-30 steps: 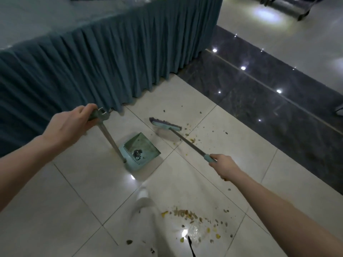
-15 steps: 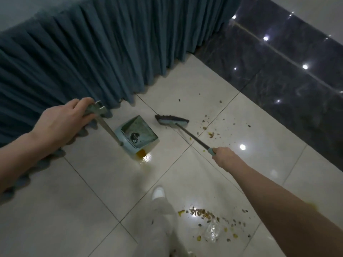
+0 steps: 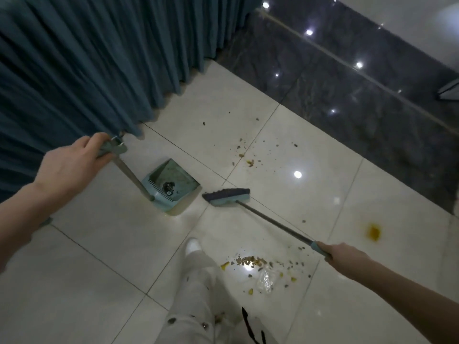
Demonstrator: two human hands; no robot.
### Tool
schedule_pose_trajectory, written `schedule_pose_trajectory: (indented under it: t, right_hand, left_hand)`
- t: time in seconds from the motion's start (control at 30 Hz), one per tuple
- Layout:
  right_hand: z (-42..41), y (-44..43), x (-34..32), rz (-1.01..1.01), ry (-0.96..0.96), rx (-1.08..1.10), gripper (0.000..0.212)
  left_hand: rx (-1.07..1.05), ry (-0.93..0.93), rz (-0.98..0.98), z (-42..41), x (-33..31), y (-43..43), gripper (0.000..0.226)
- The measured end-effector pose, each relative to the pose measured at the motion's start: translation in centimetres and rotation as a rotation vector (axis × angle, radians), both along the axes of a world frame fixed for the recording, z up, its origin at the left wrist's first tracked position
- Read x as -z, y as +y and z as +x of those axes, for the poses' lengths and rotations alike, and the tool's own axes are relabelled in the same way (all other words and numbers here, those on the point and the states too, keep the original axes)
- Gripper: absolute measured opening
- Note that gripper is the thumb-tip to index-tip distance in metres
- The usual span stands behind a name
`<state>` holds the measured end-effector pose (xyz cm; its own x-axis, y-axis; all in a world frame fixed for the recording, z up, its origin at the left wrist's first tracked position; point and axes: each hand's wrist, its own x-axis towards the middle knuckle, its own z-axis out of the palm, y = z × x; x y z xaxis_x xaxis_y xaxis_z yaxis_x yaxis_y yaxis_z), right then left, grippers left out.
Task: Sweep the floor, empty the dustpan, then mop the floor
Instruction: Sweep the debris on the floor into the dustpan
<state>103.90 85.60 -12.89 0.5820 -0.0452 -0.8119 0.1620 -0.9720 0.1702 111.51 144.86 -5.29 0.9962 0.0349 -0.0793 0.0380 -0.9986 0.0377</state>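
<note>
While a person stands on a glossy cream tiled floor point(image 3: 99, 269), the left hand point(image 3: 72, 167) has its grip clamped round the top of the long metal handle of a teal plastic dustpan point(image 3: 173, 180). The right hand point(image 3: 347, 256) has its grip closed on the teal end of a thin-shafted broom point(image 3: 275, 224).

The dustpan sits on the tile with its handle leaning back toward the left hand. A dark clump of dirt lies inside it, close to the comb teeth at its rear wall. The broom's flat, dark-bristled head point(image 3: 227, 196) lies just beside the pan's right corner, with a narrow gap between them. Whether the bristles press the floor cannot be told.

A pleated blue-grey table skirt point(image 3: 87, 70) bounds the tile along the upper left, its hem near the left hand and a short way behind the pan. A band of dark polished marble point(image 3: 347, 108) runs diagonally across the upper right. Between these two edges lies open tile, strewn beyond the broom head with scattered brown crumbs point(image 3: 246, 155).

A denser pile of crumbs point(image 3: 250, 261) lies beneath the broom shaft, beside a clear plastic wrapper point(image 3: 264, 281). A yellow stain point(image 3: 373, 233) marks the tile farther right, above the right hand. A white shoe point(image 3: 193, 245) and pale trouser leg point(image 3: 196, 294) stand just left of the pile. Bare tile stretches away at lower left.
</note>
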Motion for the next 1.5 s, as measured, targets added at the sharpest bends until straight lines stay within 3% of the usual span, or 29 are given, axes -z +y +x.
schedule_pose_trajectory:
  t: [0.2,0.27,0.53,0.67,0.97,1.2,1.33,1.5]
  right_hand:
    - [-4.9,-4.8,-2.4,-0.005,0.002,0.027,0.045]
    - [-5.8,-6.2,-3.1,0.025,-0.050,0.071,0.042]
    - [-6.7,-8.6,-3.6,0.170,-0.246,0.223,0.041]
    - [-1.4,-6.5,-3.4,0.244,-0.317,0.255,0.040]
    - [20.1,5.8,-1.3,0.350,-0.391,0.300,0.037]
    - [36.3,17.5,3.5,0.287,-0.360,0.241,0.040]
    - [39.1,20.7,7.2,0.230,-0.307,0.194,0.035]
    - [34.3,18.3,9.7,0.243,-0.133,0.212,0.040]
  left_hand:
    - [0.034,0.039,0.016,-1.7,0.9,-2.6,0.040]
    - [0.110,0.050,0.051,-2.9,0.6,-3.6,0.033]
    - [0.016,-0.067,0.016,-5.9,-1.2,-6.4,0.035]
    - [-0.001,-0.184,-0.010,-3.5,-1.6,-6.5,0.045]
    - [0.022,-0.064,0.015,6.2,0.0,-3.4,0.038]
    - [0.017,-0.005,0.005,13.6,3.8,0.9,0.038]
    - [0.052,0.007,-0.010,16.0,5.3,1.8,0.043]
    - [0.157,0.015,-0.006,17.0,5.7,0.7,0.047]
